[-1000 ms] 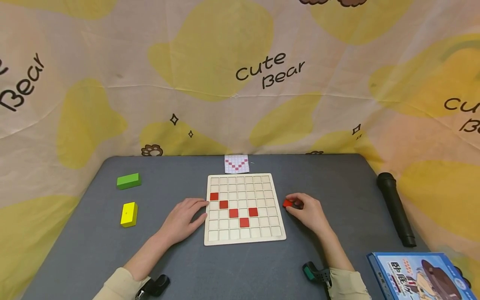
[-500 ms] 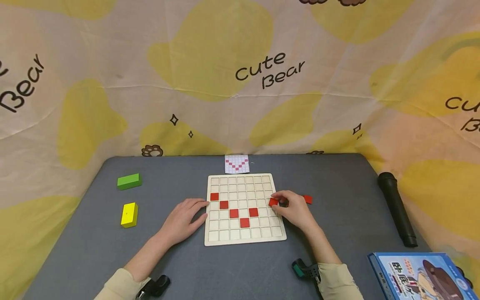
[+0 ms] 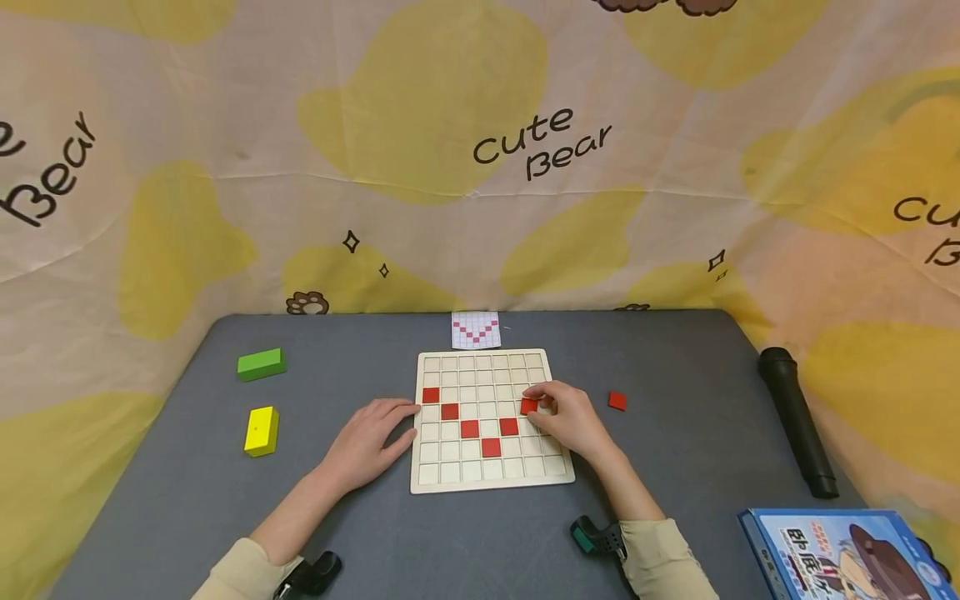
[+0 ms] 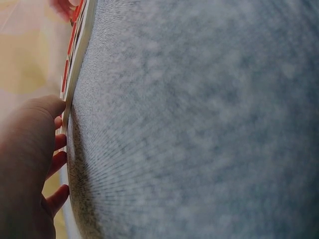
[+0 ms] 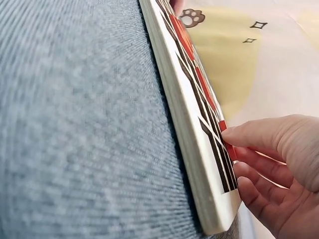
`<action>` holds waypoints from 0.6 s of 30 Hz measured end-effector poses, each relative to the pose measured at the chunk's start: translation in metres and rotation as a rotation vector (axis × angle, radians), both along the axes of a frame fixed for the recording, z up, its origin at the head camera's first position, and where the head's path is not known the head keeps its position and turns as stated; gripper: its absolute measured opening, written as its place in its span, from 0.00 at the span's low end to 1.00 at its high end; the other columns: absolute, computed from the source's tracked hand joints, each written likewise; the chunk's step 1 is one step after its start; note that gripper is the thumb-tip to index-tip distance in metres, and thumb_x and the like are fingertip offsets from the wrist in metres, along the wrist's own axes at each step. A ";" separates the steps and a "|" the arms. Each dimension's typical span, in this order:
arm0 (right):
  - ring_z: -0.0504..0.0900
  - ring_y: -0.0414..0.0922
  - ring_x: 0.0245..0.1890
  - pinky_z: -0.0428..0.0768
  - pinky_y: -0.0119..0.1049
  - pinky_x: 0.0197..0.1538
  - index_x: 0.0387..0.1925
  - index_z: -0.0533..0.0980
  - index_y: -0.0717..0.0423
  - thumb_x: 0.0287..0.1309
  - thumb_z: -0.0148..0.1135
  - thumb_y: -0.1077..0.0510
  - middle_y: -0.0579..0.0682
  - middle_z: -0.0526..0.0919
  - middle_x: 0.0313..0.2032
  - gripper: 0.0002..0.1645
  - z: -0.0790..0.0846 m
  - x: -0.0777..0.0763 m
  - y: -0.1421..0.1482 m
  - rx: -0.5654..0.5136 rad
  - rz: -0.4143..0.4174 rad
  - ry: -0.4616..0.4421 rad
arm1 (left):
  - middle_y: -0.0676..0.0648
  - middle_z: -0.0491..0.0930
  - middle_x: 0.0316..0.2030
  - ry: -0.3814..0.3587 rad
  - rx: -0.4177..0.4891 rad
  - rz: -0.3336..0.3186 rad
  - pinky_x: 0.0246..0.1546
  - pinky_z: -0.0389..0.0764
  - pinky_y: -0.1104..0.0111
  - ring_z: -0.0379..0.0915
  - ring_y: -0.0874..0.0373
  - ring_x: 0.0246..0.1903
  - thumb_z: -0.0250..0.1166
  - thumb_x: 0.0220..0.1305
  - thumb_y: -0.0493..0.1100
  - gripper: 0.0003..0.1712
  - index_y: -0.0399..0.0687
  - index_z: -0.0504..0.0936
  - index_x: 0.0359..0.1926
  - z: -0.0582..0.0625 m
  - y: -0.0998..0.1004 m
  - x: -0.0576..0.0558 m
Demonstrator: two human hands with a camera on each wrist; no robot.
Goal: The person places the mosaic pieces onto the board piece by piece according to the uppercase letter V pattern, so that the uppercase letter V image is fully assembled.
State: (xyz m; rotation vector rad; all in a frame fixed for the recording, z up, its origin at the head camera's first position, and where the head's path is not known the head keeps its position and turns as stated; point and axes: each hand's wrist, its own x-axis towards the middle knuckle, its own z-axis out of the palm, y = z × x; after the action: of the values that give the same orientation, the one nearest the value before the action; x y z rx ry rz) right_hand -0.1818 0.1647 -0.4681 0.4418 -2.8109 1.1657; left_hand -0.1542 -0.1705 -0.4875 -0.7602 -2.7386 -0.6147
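A wooden grid board lies on the grey table, with several red square tiles set in its cells in a slanting line that turns up at the right. My right hand pinches another red tile between thumb and fingers, low over the right part of the board. In the right wrist view, that tile shows just past the thumb tip, right at the grid. My left hand rests by the board's left edge, fingers extended and fingertips touching the rim, as the left wrist view shows too.
One loose red tile lies right of the board. A small card with a pink V pattern is behind it. Green block and yellow block stand at left; a black microphone and blue box at right.
My right hand has moved left with the red tile, from beside the board to over its right part. The loose tile at right has come into view. My left hand stays put.
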 end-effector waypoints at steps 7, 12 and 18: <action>0.75 0.43 0.35 0.75 0.37 0.39 0.43 0.83 0.52 0.52 0.70 0.65 0.46 0.82 0.38 0.15 -0.001 0.000 -0.002 0.002 0.034 0.031 | 0.47 0.79 0.53 -0.014 -0.007 0.006 0.52 0.74 0.50 0.73 0.49 0.54 0.66 0.64 0.48 0.21 0.48 0.81 0.56 0.000 0.000 -0.001; 0.74 0.43 0.34 0.74 0.38 0.39 0.43 0.83 0.52 0.52 0.69 0.67 0.47 0.82 0.39 0.16 0.000 0.001 -0.003 0.008 0.048 0.044 | 0.47 0.79 0.53 -0.003 -0.011 0.006 0.52 0.74 0.50 0.73 0.50 0.54 0.66 0.64 0.48 0.20 0.48 0.81 0.56 0.001 0.000 -0.001; 0.73 0.41 0.32 0.73 0.36 0.38 0.43 0.83 0.49 0.53 0.68 0.66 0.45 0.82 0.38 0.15 -0.001 0.003 -0.001 0.014 0.054 0.037 | 0.46 0.79 0.52 0.026 -0.008 -0.006 0.52 0.74 0.49 0.74 0.49 0.54 0.67 0.63 0.46 0.20 0.46 0.81 0.55 0.000 0.001 0.000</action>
State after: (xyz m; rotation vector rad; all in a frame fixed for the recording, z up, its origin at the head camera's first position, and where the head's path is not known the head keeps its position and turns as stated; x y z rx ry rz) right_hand -0.1792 0.1633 -0.4696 0.5387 -2.7934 1.1362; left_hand -0.1537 -0.1700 -0.4878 -0.7733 -2.7178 -0.5919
